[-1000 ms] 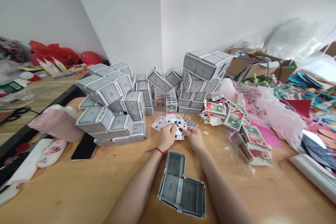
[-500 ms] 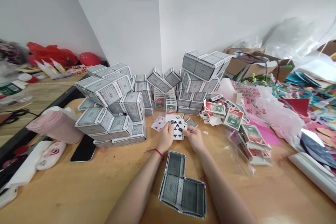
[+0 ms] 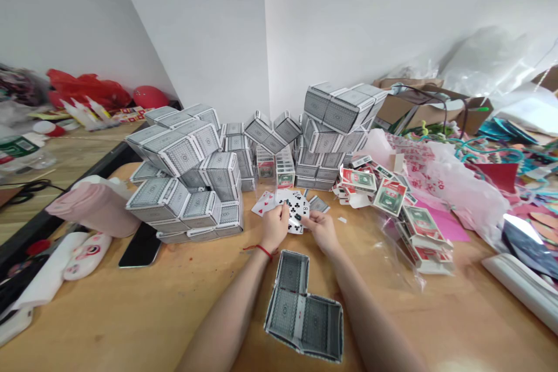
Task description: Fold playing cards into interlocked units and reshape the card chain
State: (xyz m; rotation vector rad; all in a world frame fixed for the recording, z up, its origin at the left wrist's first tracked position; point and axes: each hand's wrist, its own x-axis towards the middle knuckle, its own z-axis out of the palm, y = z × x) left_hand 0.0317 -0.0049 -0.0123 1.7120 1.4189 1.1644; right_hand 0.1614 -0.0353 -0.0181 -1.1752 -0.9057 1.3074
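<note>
A playing card with black clubs (image 3: 297, 207) is held face up between my two hands. My left hand (image 3: 275, 226) is closed on its left side, thumb on the face. My right hand (image 3: 321, 231) pinches the lower right edge. Heart cards (image 3: 263, 202) lie fanned on the table just left of my fingers, and a card with a grey patterned back (image 3: 319, 204) lies to the right. Between my forearms rests an L-shaped piece made of grey-backed cards (image 3: 285, 314), its hollow sections facing up.
Stacked card blocks stand left (image 3: 174, 151) and right (image 3: 325, 139), with a V-shaped card piece (image 3: 272, 138) between them. Opened card boxes (image 3: 389, 196) and a plastic bag (image 3: 457, 174) lie right. A phone (image 3: 139, 246) and a pink roll (image 3: 89, 206) are left.
My left thumb has shifted slightly on the card, and the card's face now catches a bright glint. The view has moved a little; the stacks stay put.
</note>
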